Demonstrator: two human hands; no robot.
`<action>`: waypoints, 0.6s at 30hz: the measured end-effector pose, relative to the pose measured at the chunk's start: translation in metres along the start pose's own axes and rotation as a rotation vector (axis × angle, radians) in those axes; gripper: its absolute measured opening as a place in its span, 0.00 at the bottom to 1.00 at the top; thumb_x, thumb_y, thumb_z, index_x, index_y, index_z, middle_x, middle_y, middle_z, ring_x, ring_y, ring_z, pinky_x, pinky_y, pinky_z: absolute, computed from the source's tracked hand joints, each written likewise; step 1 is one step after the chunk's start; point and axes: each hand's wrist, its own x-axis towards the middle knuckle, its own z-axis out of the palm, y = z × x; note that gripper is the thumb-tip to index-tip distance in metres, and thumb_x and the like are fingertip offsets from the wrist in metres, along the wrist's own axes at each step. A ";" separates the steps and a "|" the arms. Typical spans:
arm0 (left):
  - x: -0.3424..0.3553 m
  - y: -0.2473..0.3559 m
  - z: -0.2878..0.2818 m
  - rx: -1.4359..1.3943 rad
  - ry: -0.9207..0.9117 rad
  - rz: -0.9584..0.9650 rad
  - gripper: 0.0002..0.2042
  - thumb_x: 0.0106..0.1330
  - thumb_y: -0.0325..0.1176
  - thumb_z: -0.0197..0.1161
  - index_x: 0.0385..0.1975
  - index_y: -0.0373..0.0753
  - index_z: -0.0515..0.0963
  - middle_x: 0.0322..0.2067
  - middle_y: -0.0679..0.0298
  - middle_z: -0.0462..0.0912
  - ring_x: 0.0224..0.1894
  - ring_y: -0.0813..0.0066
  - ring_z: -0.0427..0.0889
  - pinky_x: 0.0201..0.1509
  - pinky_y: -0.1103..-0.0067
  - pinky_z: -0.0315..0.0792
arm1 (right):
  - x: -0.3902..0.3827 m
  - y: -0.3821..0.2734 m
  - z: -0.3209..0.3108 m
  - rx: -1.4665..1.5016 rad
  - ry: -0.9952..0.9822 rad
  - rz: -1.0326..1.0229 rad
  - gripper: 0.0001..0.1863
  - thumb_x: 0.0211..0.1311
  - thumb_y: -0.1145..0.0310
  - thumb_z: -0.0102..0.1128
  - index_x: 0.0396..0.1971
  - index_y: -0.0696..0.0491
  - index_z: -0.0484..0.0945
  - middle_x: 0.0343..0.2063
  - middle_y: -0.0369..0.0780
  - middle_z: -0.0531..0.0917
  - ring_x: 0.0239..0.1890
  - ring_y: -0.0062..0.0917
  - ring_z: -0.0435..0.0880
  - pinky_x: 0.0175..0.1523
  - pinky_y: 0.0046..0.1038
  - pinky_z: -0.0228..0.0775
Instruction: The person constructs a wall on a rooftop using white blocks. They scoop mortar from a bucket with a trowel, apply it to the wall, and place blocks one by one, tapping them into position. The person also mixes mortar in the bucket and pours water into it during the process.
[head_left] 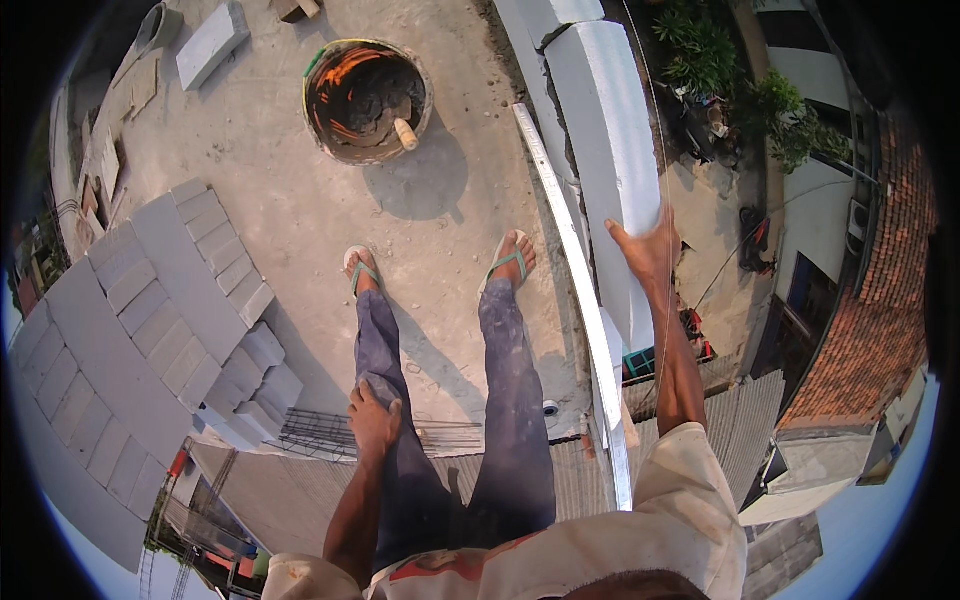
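Observation:
My right hand (652, 248) grips a long pale lightweight concrete block (605, 110) on top of the low wall at the right. Its thumb lies on the upper face, and the other fingers go over the outer edge, where they are partly hidden. My left hand (374, 420) rests on my left knee with nothing in it, fingers loosely spread over the dark trousers. Beside the wall's inner face leans a long straight metal bar (567, 230). A thin string (660, 150) runs along the block's outer side.
A bucket (318, 140) of grey mortar stands ahead, a wooden-handled trowel (405, 134) in it. Stacked pale blocks (150, 290) fill the left; a loose block (212, 45) lies farther off. Beyond the wall is a drop to a lower yard with plants (695, 45) and tiled roofs (850, 340).

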 end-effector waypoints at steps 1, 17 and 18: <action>0.001 -0.001 0.002 0.006 -0.002 0.003 0.44 0.67 0.48 0.70 0.77 0.36 0.55 0.72 0.48 0.62 0.70 0.40 0.67 0.70 0.49 0.67 | 0.000 0.001 0.002 0.008 0.006 -0.020 0.49 0.45 0.61 0.86 0.66 0.57 0.67 0.52 0.55 0.85 0.54 0.47 0.87 0.60 0.44 0.78; 0.007 -0.020 0.020 0.024 0.025 0.025 0.43 0.66 0.49 0.71 0.76 0.36 0.58 0.72 0.49 0.62 0.68 0.40 0.68 0.68 0.49 0.69 | 0.003 0.011 0.024 -0.124 0.045 -0.065 0.50 0.44 0.53 0.87 0.65 0.60 0.70 0.46 0.55 0.88 0.46 0.45 0.91 0.56 0.42 0.82; 0.008 -0.021 0.022 0.015 0.033 0.028 0.43 0.66 0.49 0.72 0.76 0.36 0.58 0.72 0.49 0.63 0.68 0.40 0.69 0.68 0.49 0.70 | 0.007 0.007 0.025 -0.129 0.009 -0.024 0.51 0.44 0.52 0.86 0.65 0.61 0.69 0.46 0.56 0.88 0.45 0.45 0.91 0.56 0.42 0.83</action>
